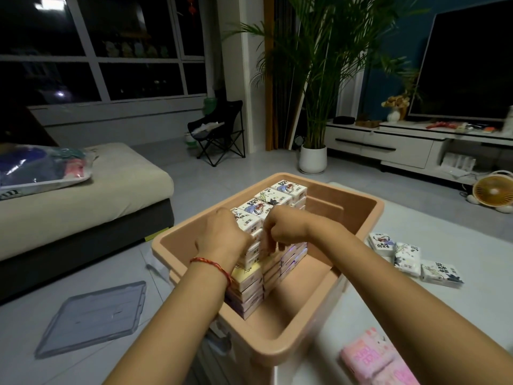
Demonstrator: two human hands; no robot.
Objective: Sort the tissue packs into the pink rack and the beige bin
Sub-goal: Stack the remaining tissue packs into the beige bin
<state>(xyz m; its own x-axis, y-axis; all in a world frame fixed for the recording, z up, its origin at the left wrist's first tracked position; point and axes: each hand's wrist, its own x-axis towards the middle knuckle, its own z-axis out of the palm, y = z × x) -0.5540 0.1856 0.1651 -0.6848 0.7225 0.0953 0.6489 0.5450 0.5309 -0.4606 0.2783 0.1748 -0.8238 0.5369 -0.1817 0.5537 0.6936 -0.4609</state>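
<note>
The beige bin (pixel 358 215) stands in front of me, holding tall stacks of white printed tissue packs (pixel 280 194) along its left side. My left hand (pixel 222 236) wraps over the near stack, fingers curled round the top packs. Beside it, my right hand (pixel 280 227) has curled fingers pinching packs in the neighbouring stack. Three loose white packs (pixel 406 255) lie on the grey surface to the right of the bin. Pink tissue packs (pixel 369 357) lie at the bottom right. No pink rack is in view.
A grey plastic lid (pixel 91 318) lies on the floor at the left. Behind it is a cream sofa (pixel 97 195) with a bagged bundle on it. A potted palm (pixel 312 157), a folding chair, a TV cabinet and a small fan (pixel 492 190) stand farther back.
</note>
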